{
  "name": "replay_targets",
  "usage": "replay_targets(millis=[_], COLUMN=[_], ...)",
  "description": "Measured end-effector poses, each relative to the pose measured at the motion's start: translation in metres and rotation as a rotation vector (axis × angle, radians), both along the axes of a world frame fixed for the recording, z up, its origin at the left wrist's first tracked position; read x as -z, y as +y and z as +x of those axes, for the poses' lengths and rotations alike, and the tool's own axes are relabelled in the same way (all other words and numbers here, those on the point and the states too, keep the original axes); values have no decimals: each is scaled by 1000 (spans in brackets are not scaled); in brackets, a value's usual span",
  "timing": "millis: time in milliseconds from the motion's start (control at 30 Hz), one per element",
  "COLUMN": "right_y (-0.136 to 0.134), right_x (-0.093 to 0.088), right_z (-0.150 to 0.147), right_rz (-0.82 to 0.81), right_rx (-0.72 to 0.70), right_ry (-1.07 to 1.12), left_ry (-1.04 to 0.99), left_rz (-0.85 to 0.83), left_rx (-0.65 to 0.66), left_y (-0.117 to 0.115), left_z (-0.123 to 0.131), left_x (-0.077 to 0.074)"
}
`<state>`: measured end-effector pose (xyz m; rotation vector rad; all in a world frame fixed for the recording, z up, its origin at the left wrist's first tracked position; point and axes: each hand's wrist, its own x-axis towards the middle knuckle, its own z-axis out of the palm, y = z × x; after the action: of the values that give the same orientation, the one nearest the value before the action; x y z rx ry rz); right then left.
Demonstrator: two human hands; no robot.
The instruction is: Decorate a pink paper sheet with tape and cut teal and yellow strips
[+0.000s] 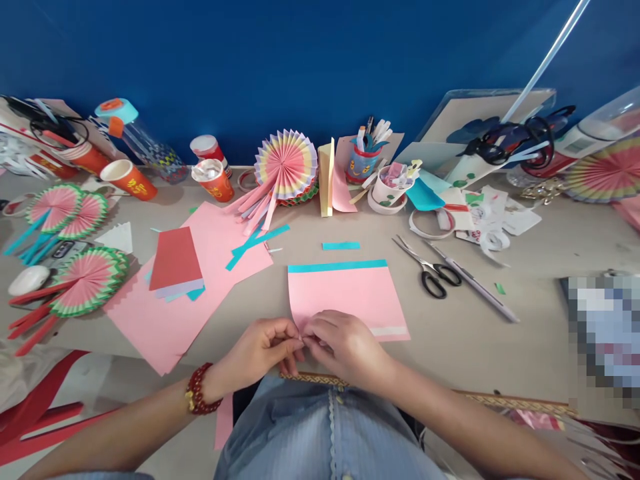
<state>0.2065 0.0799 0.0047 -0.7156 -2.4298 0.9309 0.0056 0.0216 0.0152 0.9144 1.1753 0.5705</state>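
A pink paper sheet [350,293] with a teal strip along its far edge lies on the table in front of me. My left hand [263,350] and my right hand [345,343] meet at the sheet's near edge. Both pinch that edge with closed fingers, thumbs against fingertips, where the paper looks folded up. A red bead bracelet [199,392] sits on my left wrist.
Black-handled scissors [430,270] and a grey pen-like craft knife [475,283] lie to the right. Large pink paper [165,313] with a red card [175,260] lies left, beside several pleated paper fans [85,280]. Cups, tape rolls and a round fan [285,167] line the back.
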Motion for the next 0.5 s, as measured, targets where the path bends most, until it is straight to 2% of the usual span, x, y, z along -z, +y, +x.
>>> replay_targets(millis=[333,500], right_y=[2,0], right_x=[-4,-1], right_z=[2,-1], right_rz=[-134,-113], right_rx=[-19,10], right_ry=[35,15], left_ry=[-2,7], left_rz=[-19,-30], left_rx=[-10,-10], left_y=[0,1], left_z=[2,2], left_x=[-3,-5])
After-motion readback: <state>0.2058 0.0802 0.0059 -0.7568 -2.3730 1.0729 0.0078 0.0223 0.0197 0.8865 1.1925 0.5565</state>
